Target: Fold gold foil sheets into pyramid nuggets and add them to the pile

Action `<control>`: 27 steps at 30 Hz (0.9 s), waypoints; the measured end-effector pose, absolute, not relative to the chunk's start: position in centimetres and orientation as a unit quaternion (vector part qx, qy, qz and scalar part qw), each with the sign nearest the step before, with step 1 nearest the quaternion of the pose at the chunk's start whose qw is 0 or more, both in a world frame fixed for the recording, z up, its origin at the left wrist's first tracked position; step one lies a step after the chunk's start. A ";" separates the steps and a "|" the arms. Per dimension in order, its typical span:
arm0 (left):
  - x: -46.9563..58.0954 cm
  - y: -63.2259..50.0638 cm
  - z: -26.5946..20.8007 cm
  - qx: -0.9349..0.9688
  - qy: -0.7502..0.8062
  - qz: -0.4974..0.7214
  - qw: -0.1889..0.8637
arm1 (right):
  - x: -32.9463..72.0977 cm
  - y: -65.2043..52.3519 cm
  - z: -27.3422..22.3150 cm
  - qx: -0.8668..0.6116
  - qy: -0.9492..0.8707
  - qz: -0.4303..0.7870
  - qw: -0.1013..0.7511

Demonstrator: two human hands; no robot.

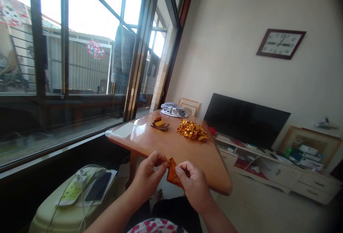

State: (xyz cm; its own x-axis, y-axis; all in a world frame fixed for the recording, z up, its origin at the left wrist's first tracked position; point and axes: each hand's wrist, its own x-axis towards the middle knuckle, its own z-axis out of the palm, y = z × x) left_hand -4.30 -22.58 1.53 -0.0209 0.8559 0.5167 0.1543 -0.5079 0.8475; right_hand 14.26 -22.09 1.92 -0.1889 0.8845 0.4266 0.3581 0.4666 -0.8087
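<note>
Between my hands, in front of the table's near edge, is a small folded piece of shiny orange-gold foil paper [173,174]. My left hand [153,170] pinches its upper left corner between thumb and fingers. Along its right side, my right hand [193,183] grips it with the thumb on top. On the wooden table [160,146] beyond lies a heap of crumpled or folded gold foil pieces [192,130]. Left of that heap sits a small curled stack of gold and brown paper sheets [160,123].
A stool [45,211] at lower left bears a power strip [72,190], cables and a phone [98,186]. Folded cloth [174,110] lies at the table's far end. A TV [245,118] stands on a low cabinet [284,174] to the right; windows line the left.
</note>
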 end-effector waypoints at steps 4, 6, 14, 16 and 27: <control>-3.7 -22.8 1.5 0.638 0.407 0.600 0.260 | 13.9 -22.2 1.8 -0.428 -0.723 0.250 0.482; -3.5 -22.8 1.4 0.629 0.410 0.602 0.273 | 13.8 -22.3 1.7 -0.423 -0.727 0.231 0.489; -2.9 -22.7 1.3 0.569 0.414 0.629 0.331 | 13.4 -22.3 1.2 -0.420 -0.751 0.144 0.489; -2.8 -22.7 1.3 0.559 0.409 0.634 0.344 | 13.3 -22.2 1.2 -0.417 -0.759 0.122 0.486; -2.7 -22.3 1.1 0.516 0.399 0.657 0.378 | 12.8 -22.0 1.0 -0.415 -0.777 0.022 0.473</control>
State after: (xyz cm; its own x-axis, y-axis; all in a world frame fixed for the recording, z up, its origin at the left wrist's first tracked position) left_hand -2.67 -22.28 1.14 -0.1818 0.9084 0.3765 -0.0849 -0.3959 0.9143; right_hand 12.82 -21.96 0.95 -0.2075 0.6666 0.7160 0.6242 0.6538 -0.4278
